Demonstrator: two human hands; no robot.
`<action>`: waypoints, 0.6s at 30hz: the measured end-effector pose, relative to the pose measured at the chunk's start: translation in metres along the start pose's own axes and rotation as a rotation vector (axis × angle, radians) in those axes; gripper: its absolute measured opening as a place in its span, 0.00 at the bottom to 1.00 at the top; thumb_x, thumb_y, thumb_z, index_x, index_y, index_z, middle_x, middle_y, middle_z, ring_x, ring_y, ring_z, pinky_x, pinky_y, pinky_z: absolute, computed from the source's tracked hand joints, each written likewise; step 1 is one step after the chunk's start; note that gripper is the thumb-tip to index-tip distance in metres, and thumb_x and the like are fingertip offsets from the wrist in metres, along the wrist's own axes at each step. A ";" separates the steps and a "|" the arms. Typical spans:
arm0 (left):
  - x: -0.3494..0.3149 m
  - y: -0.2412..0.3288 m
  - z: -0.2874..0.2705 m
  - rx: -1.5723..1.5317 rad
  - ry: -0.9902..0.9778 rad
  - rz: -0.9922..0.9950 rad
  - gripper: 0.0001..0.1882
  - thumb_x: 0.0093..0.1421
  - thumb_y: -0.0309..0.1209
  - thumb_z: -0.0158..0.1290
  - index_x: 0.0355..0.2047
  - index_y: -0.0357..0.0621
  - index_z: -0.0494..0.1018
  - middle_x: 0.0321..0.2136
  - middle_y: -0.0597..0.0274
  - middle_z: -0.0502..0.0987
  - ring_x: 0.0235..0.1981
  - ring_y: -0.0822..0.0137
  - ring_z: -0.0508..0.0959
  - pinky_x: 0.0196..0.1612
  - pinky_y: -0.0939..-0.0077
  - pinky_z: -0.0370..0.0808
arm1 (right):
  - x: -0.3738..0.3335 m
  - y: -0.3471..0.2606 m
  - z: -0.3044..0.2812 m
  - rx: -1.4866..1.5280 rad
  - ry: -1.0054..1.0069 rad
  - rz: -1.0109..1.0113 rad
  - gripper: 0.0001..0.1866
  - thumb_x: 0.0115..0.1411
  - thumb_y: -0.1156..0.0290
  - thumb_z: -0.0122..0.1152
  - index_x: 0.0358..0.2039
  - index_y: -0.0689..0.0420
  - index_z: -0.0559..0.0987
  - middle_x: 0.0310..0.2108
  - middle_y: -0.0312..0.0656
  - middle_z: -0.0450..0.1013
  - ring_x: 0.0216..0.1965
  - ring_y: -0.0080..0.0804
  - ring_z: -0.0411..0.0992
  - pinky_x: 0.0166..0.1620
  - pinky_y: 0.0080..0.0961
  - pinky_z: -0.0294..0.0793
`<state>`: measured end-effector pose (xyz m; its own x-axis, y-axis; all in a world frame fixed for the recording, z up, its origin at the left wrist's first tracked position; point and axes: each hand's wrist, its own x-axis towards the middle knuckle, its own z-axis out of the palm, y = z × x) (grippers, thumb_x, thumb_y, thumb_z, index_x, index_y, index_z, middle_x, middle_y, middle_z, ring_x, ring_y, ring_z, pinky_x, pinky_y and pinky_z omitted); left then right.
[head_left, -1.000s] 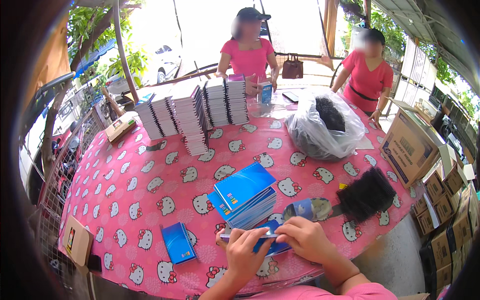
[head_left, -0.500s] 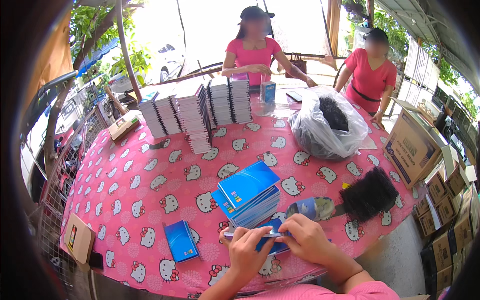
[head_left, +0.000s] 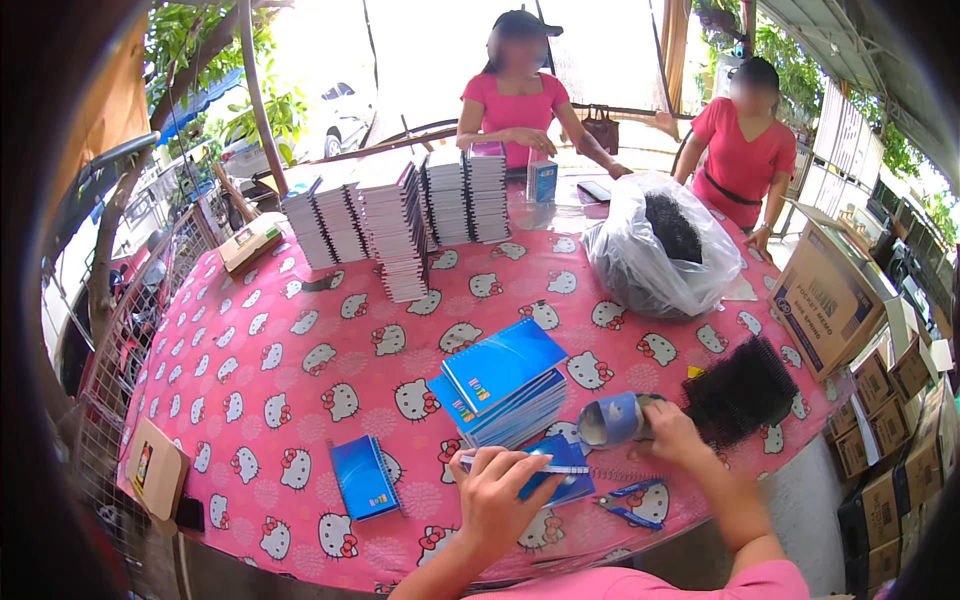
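Pink cloth [head_left: 300, 520] with a printed pattern covers the tabletop [head_left: 225, 335]. At the near left, a cardboard box [head_left: 158, 465] sits at the edge; right of it, a single blue notebook [head_left: 363, 478] lies flat, apart from the rest. Farther back, spiral-bound stacks [head_left: 392, 225] stand in upright columns, presumably to save space. At near centre, the left hand [head_left: 497, 492] holds a second notebook, the held notebook [head_left: 572, 469], almost edge-on; this position appears to keep its bound edge accessible. This grip is closed, thumb below and fingers above. Beyond it stands a blue notebook pile [head_left: 505, 368], apparently within easy reach; another notebook [head_left: 572, 487] lies beneath the held one. The right hand [head_left: 672, 432] contacts the right end of a blue container [head_left: 618, 418], fingers partly curled; whether this grip grasps the container or its contents cannot be told. Blue-handled pliers [head_left: 640, 505] lie nearer, unheld. Farther right are black coils [head_left: 740, 390], a clear bag [head_left: 640, 275] of dark material and a carton [head_left: 825, 290].
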<state>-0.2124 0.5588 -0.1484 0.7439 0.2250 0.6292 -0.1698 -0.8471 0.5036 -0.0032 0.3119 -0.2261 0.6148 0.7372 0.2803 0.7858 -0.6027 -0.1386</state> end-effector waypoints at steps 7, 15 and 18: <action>0.003 0.000 0.010 -0.018 0.012 -0.011 0.18 0.44 0.40 0.66 0.35 0.51 0.77 0.30 0.71 0.78 0.36 0.69 0.75 0.50 0.60 0.55 | 0.034 -0.021 -0.016 0.151 0.077 0.381 0.22 0.48 0.61 0.67 0.38 0.58 0.69 0.34 0.51 0.74 0.37 0.48 0.75 0.38 0.41 0.76; 0.005 0.003 0.010 -0.041 -0.046 -0.048 0.19 0.45 0.41 0.66 0.35 0.50 0.75 0.28 0.71 0.78 0.35 0.68 0.75 0.48 0.59 0.57 | 0.059 -0.055 -0.064 0.642 -0.080 -0.040 0.24 0.49 0.55 0.68 0.41 0.58 0.76 0.31 0.48 0.78 0.35 0.34 0.78 0.43 0.28 0.76; 0.009 0.010 0.014 -0.113 -0.012 -0.058 0.19 0.43 0.39 0.67 0.35 0.50 0.76 0.28 0.69 0.78 0.35 0.68 0.75 0.47 0.61 0.59 | 0.065 -0.035 -0.073 1.319 -0.341 -0.311 0.20 0.48 0.62 0.69 0.40 0.58 0.76 0.31 0.46 0.78 0.34 0.34 0.78 0.41 0.28 0.76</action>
<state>-0.1990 0.5454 -0.1459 0.7623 0.2654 0.5903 -0.1974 -0.7733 0.6026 0.0047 0.3588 -0.1341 0.2419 0.9379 0.2485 0.2572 0.1850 -0.9485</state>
